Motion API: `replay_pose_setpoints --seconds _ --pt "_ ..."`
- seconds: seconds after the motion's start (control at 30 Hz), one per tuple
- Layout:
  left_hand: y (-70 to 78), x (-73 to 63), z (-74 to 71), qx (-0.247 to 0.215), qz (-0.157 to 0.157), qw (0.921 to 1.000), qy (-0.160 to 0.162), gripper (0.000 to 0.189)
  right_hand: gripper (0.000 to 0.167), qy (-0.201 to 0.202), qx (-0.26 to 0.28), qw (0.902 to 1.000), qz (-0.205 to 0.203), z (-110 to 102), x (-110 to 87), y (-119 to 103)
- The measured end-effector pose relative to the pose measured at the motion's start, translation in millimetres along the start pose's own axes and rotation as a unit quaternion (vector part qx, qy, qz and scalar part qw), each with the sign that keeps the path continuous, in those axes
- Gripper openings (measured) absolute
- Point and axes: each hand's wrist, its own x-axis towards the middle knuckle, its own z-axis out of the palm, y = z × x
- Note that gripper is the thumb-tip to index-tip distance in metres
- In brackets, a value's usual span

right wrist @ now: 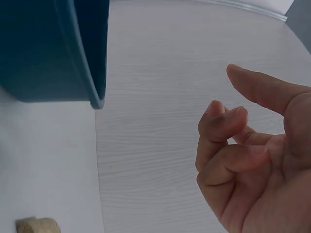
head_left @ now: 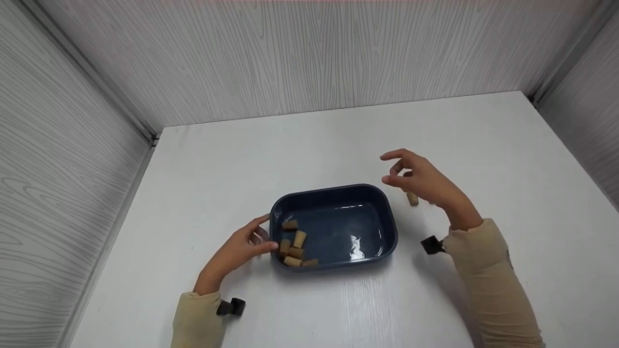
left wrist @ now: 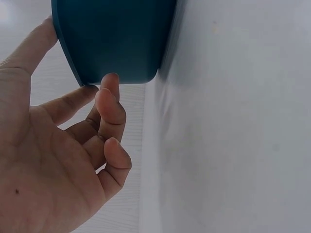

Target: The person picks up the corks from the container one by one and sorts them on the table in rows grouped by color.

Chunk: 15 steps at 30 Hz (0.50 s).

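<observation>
Evidently, tapered tan and brown corks (head_left: 300, 239) are gathered in the left end of a glossy dark-blue tray (head_left: 333, 229), touched on its left by the left hand (head_left: 240, 249), grip loose, while another cork (head_left: 412, 198) is seen rightward on the desk (head_left: 290, 154) near the right hand (head_left: 423, 180), grip released.

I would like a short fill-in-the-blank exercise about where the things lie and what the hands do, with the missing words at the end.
In the head view, the small brown tapered cork pieces inside the dark blue rounded-rectangular plastic-looking container lie nearer to its ____ end than to its right end.
The person's left hand touches the container, while the right hand holds ____.
Another cork piece lies on the white flat table, not inside but ____ the container.

Missing words: left; nothing; outside.
</observation>
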Motion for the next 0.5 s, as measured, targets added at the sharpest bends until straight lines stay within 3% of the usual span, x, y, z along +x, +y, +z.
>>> replay_pose_setpoints --seconds 0.33,0.5 --pt "3.9 5.1 -0.3 0.004 -0.012 0.9999 0.009 0.077 0.043 -0.02 0.023 0.9994 -0.016 23 26.4 -16" --pt "3.6 5.6 2.0 0.0 -0.012 0.9999 0.007 0.078 0.043 -0.043 0.022 0.9977 -0.047 36 33.5 -24"
